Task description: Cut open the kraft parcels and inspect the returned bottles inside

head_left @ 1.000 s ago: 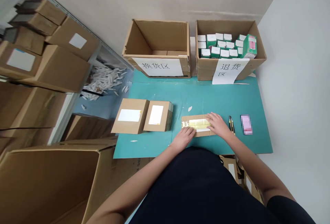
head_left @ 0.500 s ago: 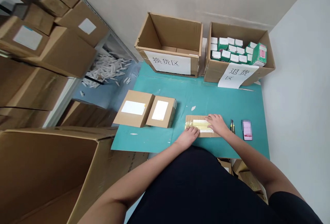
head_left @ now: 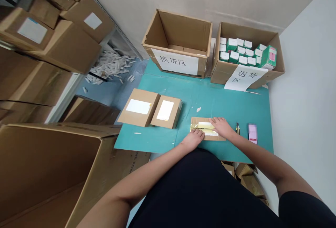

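A small cardboard box (head_left: 211, 137) lies flat before me on the green table, with clear tape and a white label split lengthwise by a dark slit. My left hand (head_left: 193, 139) has its curled fingers on the box's near left part, at the slit. Curled over the far flap, towards the right end, are the fingers of my right hand (head_left: 221, 127). Fingertips of both hands are partly hidden. Just right of the box lie a yellow and black utility knife (head_left: 237, 128) and a phone (head_left: 252, 133) with its screen lit.
Two labelled cardboard boxes (head_left: 168, 106) sit at the table's left. Behind stand an open carton (head_left: 178, 72) with a paper sign and another carton (head_left: 219, 75) holding several green-white boxes. A large open carton (head_left: 105, 172) and loaded shelves (head_left: 63, 95) flank the left side.
The slit along the middle of the small box's top now shows darker and wider. Both hands stay on the box nearly in place. The whole view has shifted slightly.
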Demonstrator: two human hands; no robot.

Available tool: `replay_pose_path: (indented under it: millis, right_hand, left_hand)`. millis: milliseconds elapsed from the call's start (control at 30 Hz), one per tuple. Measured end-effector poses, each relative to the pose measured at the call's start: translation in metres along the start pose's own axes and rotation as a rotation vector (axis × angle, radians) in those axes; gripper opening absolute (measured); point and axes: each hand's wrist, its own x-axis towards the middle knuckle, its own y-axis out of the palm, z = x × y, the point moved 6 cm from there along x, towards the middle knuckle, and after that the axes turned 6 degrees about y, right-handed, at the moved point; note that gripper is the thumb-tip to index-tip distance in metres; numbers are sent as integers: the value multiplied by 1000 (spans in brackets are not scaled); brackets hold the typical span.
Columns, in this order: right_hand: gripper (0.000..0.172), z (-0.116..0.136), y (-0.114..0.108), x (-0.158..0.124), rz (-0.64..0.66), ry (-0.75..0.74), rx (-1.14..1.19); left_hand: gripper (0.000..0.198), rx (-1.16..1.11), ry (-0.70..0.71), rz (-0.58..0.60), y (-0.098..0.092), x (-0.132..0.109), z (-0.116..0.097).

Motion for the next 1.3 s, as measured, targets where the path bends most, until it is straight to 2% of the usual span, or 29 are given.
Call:
replay_pose_path:
  millis: [133, 333, 433, 500, 700, 800, 867, 1000, 1167, 1233, 1300]
  right_hand:
    - [54, 12, 1, 5, -7, 11, -83]
    - [52, 35, 1, 16, -10, 224, -146]
    - [52, 36, -5, 16, -13, 202, -155]
    - [53, 31, -10, 17, 18, 154, -147]
    - [57, 9, -28, 24, 217, 6, -24]
    - [56, 3, -36, 27, 245, -14, 25]
    - [50, 3, -39, 30, 243, 8, 67]
    - [26, 2, -43, 41, 266, 89, 122]
    - [24, -19, -52, 56, 272, 148, 183]
    - [25, -31, -54, 58, 255, 173, 201]
    - [27, -41, -54, 59, 239, 198, 215]
  left_hand:
    - [32, 18, -15, 7, -1, 1, 2]
    - [33, 31, -20, 10, -5, 1, 1]
    - [35, 29, -31, 16, -6, 0, 1]
    - [36, 15, -34, 23, -5, 0, 1]
    - [33, -57, -29, 22, -3, 1, 3]
    - [33, -53, -39, 33, -1, 1, 6]
    - [34, -37, -52, 33, 0, 1, 7]
    - [39, 15, -108, -31, -4, 2, 12]
    - [74, 38, -138, 19, -9, 5, 12]
    - [73, 53, -131, 24, -14, 5, 11]
    - [56, 74, -113, -4, -21, 4, 10]
